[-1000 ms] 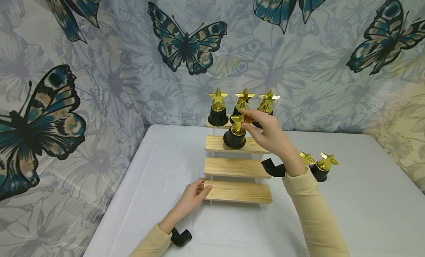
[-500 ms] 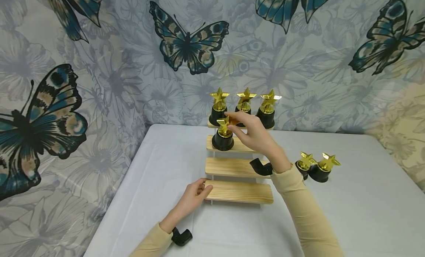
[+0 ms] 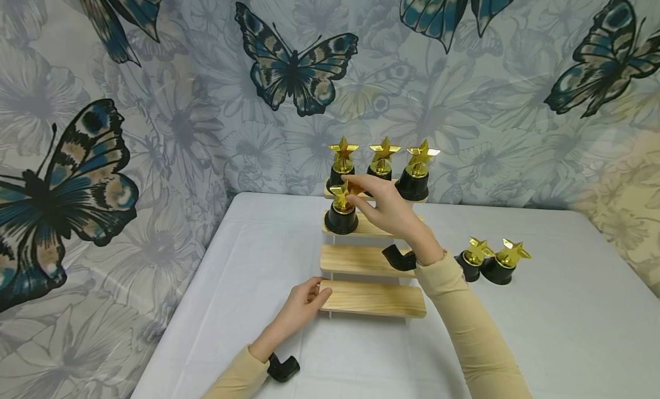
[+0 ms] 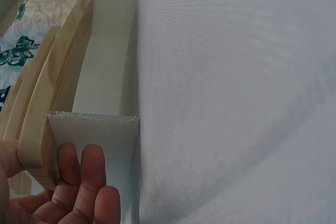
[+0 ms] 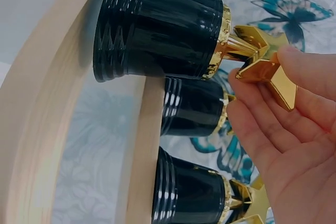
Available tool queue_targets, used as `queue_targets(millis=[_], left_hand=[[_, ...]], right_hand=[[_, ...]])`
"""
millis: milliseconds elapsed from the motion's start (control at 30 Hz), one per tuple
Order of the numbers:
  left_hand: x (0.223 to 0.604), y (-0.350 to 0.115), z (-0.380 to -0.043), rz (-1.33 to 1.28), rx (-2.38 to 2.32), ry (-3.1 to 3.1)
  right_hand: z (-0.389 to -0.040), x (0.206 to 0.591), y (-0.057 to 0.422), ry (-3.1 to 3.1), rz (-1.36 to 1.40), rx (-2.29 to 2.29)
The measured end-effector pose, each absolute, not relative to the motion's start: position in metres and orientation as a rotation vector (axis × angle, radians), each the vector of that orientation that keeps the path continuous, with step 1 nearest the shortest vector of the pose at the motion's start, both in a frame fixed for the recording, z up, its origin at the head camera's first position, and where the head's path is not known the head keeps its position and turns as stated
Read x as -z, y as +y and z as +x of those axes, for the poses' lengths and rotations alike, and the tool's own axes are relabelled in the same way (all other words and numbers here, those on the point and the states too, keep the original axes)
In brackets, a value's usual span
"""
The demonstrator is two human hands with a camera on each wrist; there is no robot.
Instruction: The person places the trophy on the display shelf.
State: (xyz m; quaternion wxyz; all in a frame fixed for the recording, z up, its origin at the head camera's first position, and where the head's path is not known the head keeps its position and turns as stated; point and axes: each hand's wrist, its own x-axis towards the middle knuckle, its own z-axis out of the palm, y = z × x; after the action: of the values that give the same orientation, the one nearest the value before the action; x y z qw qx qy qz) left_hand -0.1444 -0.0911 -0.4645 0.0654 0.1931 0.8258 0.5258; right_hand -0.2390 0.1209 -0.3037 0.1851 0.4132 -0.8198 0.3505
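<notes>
Gold-starred trophy (image 3: 341, 214) and wooden shelf (image 3: 375, 298) in half-curled hands (image 3: 384, 204) (image 3: 299, 303)

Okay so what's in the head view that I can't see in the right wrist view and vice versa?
Only the head view: the left grip holding the lowest shelf, and two trophies on the tabletop.
Only the right wrist view: the palm of the right grip.
Both: the right grip pinching a trophy by its star, top-shelf trophies, and the butterfly backdrop.
</notes>
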Motion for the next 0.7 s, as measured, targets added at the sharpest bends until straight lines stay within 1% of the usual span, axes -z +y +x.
queue_targets(millis=[200,333,567,700], left_hand=[[0.433,-0.089,-0.133,0.582,-1.582,2.479],[0.426,-0.089,-0.130,0.573,-1.586,2.485],[0.429,-0.090,-0.131,0.583,-1.598,2.468],[0.452,-0.092,-0.140,0.588,-1.594,2.467]], right_hand=[[-0.243,0.306,0.119,-2.319,1.172,-0.984],[-0.244,0.309,0.119,-2.322,1.167,-0.988],[-0.245,0.309,0.117,-2.339,1.162,-0.975],[-0.245,0.310,0.117,-2.339,1.159,-0.971]])
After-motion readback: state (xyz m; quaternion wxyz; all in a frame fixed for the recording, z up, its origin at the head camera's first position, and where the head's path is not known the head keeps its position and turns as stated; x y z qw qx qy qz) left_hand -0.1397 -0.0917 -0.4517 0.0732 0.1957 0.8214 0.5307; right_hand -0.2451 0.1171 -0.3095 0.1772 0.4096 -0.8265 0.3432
